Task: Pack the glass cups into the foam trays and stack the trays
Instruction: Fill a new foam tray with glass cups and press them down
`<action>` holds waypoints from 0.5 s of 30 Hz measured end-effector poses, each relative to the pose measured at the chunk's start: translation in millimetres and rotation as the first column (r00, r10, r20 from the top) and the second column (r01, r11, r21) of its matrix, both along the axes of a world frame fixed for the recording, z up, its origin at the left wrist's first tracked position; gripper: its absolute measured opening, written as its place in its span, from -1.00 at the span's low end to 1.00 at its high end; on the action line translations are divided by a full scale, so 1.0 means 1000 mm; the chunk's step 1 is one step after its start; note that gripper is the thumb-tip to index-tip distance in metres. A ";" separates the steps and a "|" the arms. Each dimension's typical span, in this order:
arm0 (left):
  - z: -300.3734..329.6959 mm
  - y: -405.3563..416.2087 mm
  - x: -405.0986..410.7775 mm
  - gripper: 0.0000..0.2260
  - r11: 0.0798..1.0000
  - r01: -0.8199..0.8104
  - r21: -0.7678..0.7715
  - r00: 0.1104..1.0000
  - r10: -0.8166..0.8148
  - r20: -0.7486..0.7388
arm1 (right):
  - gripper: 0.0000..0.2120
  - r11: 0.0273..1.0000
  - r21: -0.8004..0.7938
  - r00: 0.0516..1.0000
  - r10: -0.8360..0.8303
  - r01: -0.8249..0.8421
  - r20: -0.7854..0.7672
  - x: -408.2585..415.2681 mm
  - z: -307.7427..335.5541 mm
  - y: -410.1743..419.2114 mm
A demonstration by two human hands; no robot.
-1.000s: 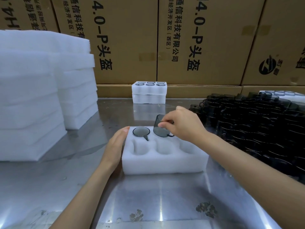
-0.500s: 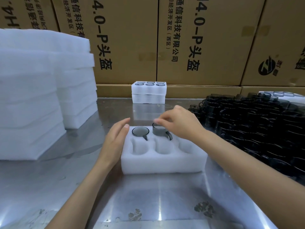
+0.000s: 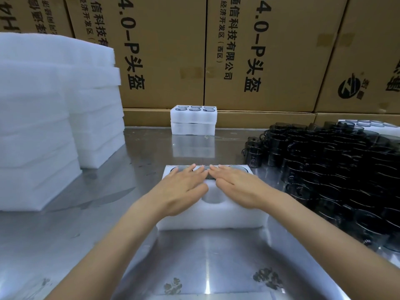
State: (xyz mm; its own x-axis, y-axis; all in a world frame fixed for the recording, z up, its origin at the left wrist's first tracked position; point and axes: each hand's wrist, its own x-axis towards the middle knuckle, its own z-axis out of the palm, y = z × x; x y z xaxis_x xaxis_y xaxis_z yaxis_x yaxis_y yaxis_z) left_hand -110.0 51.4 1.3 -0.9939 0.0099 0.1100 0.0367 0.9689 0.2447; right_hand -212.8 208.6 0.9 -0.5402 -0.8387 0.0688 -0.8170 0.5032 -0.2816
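Both hands lie flat, palms down, on top of the white rectangular foam tray with round pockets point(image 3: 212, 215), which sits on the shiny steel table point(image 3: 194, 267) straight ahead. The left hand point(image 3: 184, 189) and right hand point(image 3: 236, 187) reach forward side by side, fingers straight and close together, fingertips nearly meeting over the tray's far row; neither hand grasps anything, they only press or rest on the foam and the cups under them.

The tray's long axis runs left to right, its pockets opening upward. Grey glass cups point(image 3: 234, 168) sit upright in the far row; their rims show just beyond the fingertips and to the outside of each hand. Between the two wrists one near pocket point(image 3: 213, 197) shows only bare foam. The other near pockets are covered by the hands.

Left of the left hand the steel surface is bare up to the tall stacks of white foam sheets point(image 3: 43, 126). Close beside the right hand, just past the tray's right edge, stands a dense crowd of dark smoked-glass cups with handles point(image 3: 335, 174). Beyond the fingertips, across a stretch of bare steel, two stacked packed foam trays point(image 3: 193, 124) stand against the brown printed cardboard boxes point(image 3: 259, 50). Nearer than the wrists the table lies bare to its front edge.
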 end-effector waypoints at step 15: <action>-0.028 0.003 0.026 -0.56 0.920 -0.024 0.390 0.738 0.280 -0.614 | -0.68 0.814 -0.540 0.921 -0.352 0.213 -0.167 0.019 0.000 0.023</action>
